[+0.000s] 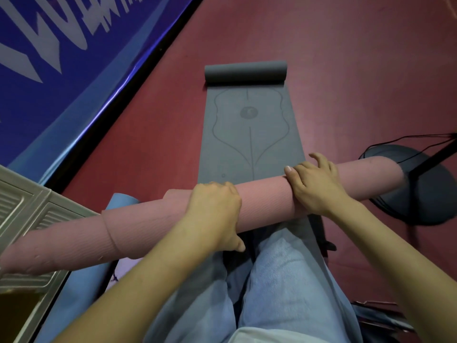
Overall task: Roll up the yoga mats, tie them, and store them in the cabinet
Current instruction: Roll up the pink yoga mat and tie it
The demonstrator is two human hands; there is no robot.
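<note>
So far, the pink mat [153,226] is rolled and held across the lap, gripped by the left hand [215,209] and right hand [314,186]. Untied, seemingly; the grey mat [249,134] is mostly unrolled; nothing is stored.

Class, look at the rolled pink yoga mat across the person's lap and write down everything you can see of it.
The pink yoga mat is rolled into a long tube with a fine ribbed surface that looks like foam. It lies slantwise across the person's knees, its right end higher in the picture, above the grey mat. A pink band circles it near its left end. The left hand and right hand both grip its middle from above.
</note>
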